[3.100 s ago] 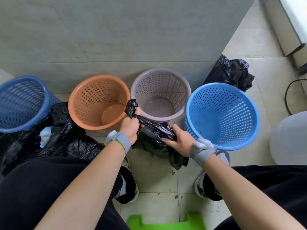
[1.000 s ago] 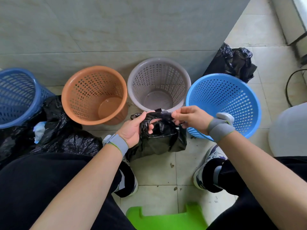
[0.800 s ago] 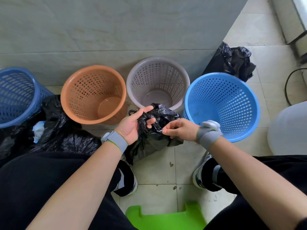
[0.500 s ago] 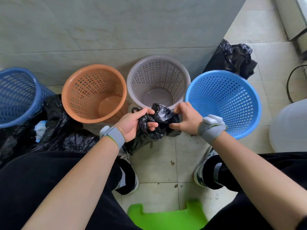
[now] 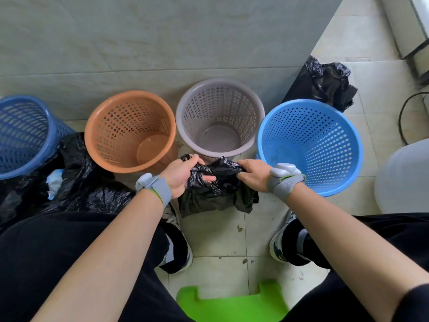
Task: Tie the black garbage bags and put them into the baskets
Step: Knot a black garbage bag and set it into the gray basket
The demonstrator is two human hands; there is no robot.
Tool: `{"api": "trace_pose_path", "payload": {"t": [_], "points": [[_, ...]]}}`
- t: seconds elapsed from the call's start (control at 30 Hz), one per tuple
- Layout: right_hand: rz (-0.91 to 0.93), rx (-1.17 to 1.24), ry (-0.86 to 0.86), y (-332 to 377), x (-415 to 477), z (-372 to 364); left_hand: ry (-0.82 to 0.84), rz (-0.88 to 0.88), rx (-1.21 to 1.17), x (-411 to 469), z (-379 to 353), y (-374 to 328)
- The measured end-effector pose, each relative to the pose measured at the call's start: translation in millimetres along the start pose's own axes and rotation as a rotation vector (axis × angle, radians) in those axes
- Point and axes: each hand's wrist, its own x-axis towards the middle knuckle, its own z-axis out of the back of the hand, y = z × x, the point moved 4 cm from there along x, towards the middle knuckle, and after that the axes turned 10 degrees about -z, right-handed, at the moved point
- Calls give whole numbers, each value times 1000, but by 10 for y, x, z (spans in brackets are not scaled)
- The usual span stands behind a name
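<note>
A black garbage bag hangs between my knees, just in front of the grey basket. My left hand grips the bag's left top end and my right hand grips its right top end, the plastic stretched between them. An orange basket stands left of the grey one, a light blue basket to the right, a dark blue basket at far left. All baskets look empty inside.
A pile of black bags lies on the floor by my left knee. Another black bag sits behind the light blue basket against the wall. A green stool is below me, a white rounded object at right.
My hands gathered the bag's top, came together, then pulled apart sideways, drawing the bag's ends taut. The bag dropped slightly lower in front of the grey basket.
</note>
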Motion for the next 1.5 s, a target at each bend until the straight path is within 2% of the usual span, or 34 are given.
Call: {"api": "trace_pose_path", "payload": {"t": [0.13, 0.3, 0.37, 0.5, 0.57, 0.73, 0.83, 0.93, 1.1, 1.17, 1.33, 1.4, 1.5], "points": [[-21, 60, 4, -80, -24, -51, -28, 3, -26, 12, -49, 59], [5, 132, 29, -31, -83, -175, -230, -101, -165, 107, -30, 114], [18, 122, 57, -11, -101, -256, -287, -122, -298, 122, -29, 144], [11, 77, 147, -42, -114, -453, -375, -168, -717, 121, 45, 96], [-18, 36, 178, -116, -125, -549, -406, -173, -783, 110, 102, 65], [-98, 43, 156, -337, -149, -630, -379, -120, -476, 69, 85, 74], [-87, 92, 81, -348, -134, -602, -362, -119, 14, 39, 103, 171], [-74, 113, 60, -336, -105, -599, -170, -150, 263, -19, 95, 208], [-55, 135, 38, -307, -81, -574, 277, -173, 659, -8, 149, 143], [-50, 145, 30, -305, -72, -560, 317, -240, 776, -19, 45, 72], [-29, 156, 29, -318, -65, -551, 193, -453, 757, -59, -69, 91], [-24, 166, 26, -332, -65, -548, 163, -448, 723, -68, -65, 123], [-23, 196, 6, -342, -61, -531, 122, -377, 542, -88, -84, 131]]}}
